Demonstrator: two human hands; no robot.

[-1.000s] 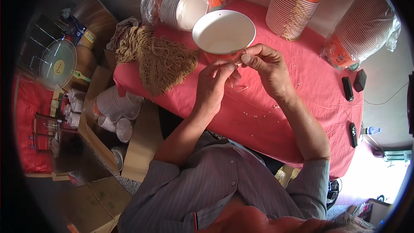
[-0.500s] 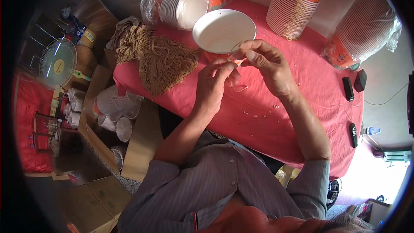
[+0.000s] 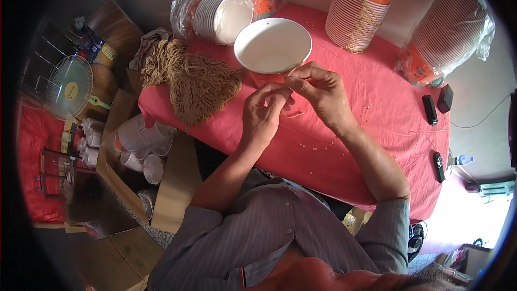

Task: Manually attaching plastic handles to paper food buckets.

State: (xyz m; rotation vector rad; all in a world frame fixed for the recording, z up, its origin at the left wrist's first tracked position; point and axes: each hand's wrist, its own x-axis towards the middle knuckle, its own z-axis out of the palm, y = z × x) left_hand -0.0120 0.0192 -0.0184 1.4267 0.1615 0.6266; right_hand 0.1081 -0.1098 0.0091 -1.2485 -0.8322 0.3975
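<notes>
Both fingers [image 3: 289, 87] pinched on string [image 3: 295, 114]

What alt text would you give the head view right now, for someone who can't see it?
Seen from above, a person's left hand and right hand pinch a thin string together beside a white paper bowl on a red tablecloth. A heap of tan string lies to the left, and stacks of paper bowls line the far edge.
</notes>
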